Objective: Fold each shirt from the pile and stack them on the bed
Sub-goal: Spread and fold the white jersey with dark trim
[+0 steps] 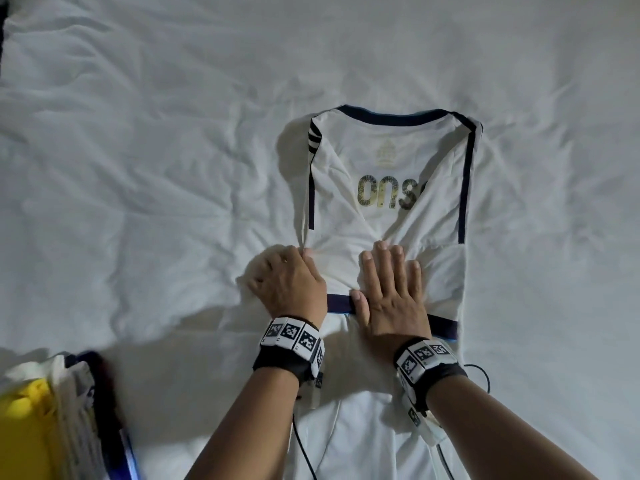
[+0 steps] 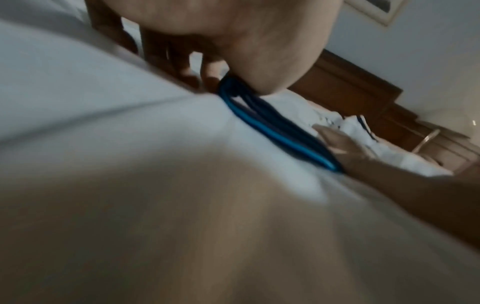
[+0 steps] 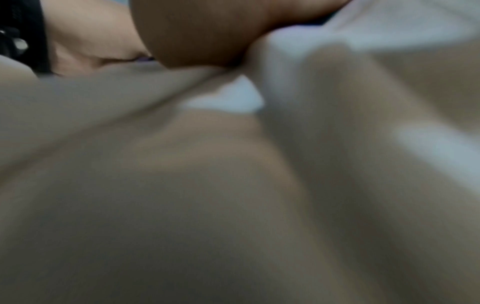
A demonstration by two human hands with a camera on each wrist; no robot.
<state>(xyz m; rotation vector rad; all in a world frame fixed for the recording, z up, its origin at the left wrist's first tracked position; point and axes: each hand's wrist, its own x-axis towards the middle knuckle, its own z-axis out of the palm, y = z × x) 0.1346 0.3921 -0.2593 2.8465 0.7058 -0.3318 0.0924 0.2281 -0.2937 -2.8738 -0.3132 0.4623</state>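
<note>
The white shirt point(image 1: 388, 216), with navy trim and its sides already folded inward, is being held flat on the bed point(image 1: 138, 168), collar at the far end and navy hem point(image 1: 341, 304) nearest the person. The right hand point(image 1: 391, 292) is lying on it with fingers straight, pressing the fabric near the hem and grasping nothing; the left hand point(image 1: 291, 282) is curled at the shirt's left edge, and the left wrist view is showing the hem being pinched in that grip. The likely fault is judged to be this: if the hem is being lifted by 1 corner only, the in-turned sides may be pulled open and the fold skewed. The pile point(image 1: 52, 410) is waiting at the lower left.
</note>
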